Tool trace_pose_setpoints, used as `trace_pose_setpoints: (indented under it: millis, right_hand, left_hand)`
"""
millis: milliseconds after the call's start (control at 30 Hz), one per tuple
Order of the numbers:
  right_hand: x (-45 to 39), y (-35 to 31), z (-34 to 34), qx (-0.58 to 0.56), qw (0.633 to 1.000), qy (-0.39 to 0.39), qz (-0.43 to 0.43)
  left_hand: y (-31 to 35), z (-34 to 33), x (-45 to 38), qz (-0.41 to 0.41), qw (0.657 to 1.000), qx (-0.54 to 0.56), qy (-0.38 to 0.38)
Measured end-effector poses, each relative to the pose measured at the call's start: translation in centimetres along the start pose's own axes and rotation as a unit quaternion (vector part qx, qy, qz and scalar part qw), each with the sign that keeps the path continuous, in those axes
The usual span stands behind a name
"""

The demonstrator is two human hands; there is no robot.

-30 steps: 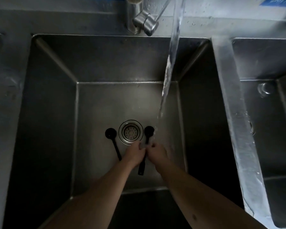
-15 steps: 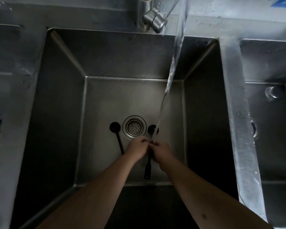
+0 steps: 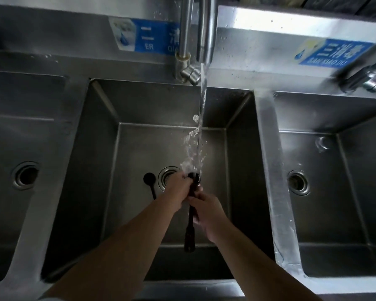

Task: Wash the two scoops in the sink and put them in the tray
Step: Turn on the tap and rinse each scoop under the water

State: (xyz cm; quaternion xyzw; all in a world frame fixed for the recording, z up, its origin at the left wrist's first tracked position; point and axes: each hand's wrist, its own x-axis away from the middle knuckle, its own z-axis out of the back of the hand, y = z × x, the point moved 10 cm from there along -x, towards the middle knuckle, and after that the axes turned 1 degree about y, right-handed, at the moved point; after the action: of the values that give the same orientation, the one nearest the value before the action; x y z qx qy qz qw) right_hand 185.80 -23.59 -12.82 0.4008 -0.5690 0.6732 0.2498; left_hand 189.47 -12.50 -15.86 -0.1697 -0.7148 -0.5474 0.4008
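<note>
Both hands hold one black scoop over the middle sink, its bowl up in the falling water, which splashes off it. My left hand wraps the scoop just below the bowl. My right hand grips the handle lower down, and the handle's end hangs free below it. The second black scoop lies on the sink floor left of the drain. No tray is in view.
A steel tap stands behind the middle sink and runs. More sinks lie to the left and right, each with a drain. A second tap is at the far right. Blue labels are on the back wall.
Both hands have lifted the right-hand scoop off the sink floor and raised its bowl into the water stream. The view has tilted up. The other scoop has not moved.
</note>
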Motion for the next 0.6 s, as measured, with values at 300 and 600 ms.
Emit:
trace_pose_setpoints:
  millis: [300,600]
  right_hand:
    - [2.9,-2.7,1.8,0.010,0.997,0.056,0.060]
    - [2.4,-5.3,1.7,-0.044,0.995,0.030,0.085]
  left_hand:
    - [3.9,0.6,2.9,-0.048,0.975,-0.213,0.032]
    - [2.5,-2.3,5.3,0.027,0.983,0.135,-0.123]
